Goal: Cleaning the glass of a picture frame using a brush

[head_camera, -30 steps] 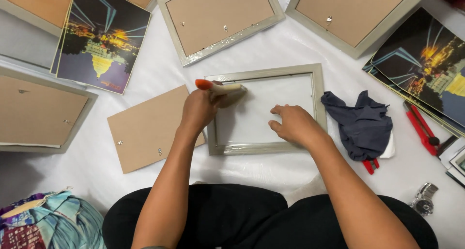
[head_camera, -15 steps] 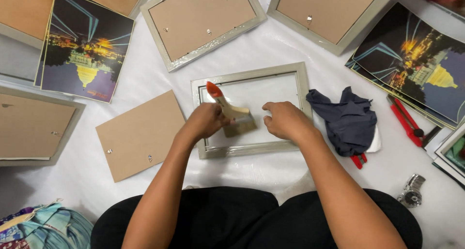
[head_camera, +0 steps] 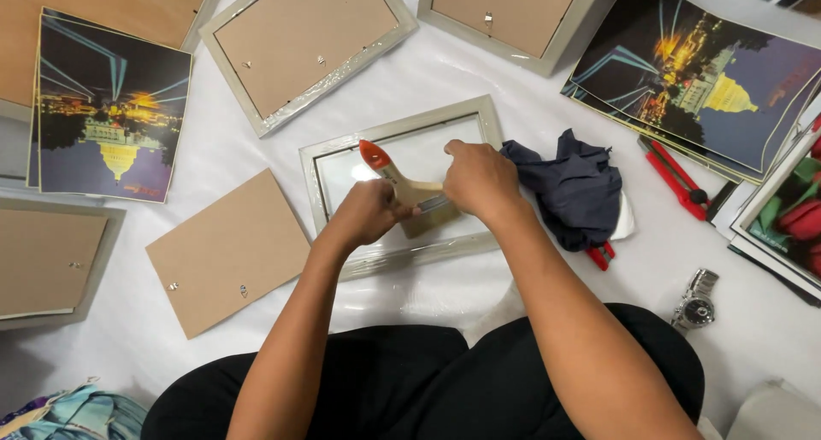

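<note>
the open picture frame [head_camera: 402,188] lies face down on the white sheet [head_camera: 479,72], just in front of the knees. the left hand [head_camera: 368,213] is closed around the paintbrush [head_camera: 409,192], and the right hand [head_camera: 481,179] presses on the frame's right side, fingers curled. if the hand presses too hard, the glass may crack or slide — the dark cloth [head_camera: 577,188] lies close. half a second ago the brush lay nearer the frame's left half; now its bristles sit lower, under the right hand.

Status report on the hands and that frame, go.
Left hand gripping paintbrush; right hand on its bristle end. Brush over open picture frame. Dark cloth touching frame's right edge.
</note>
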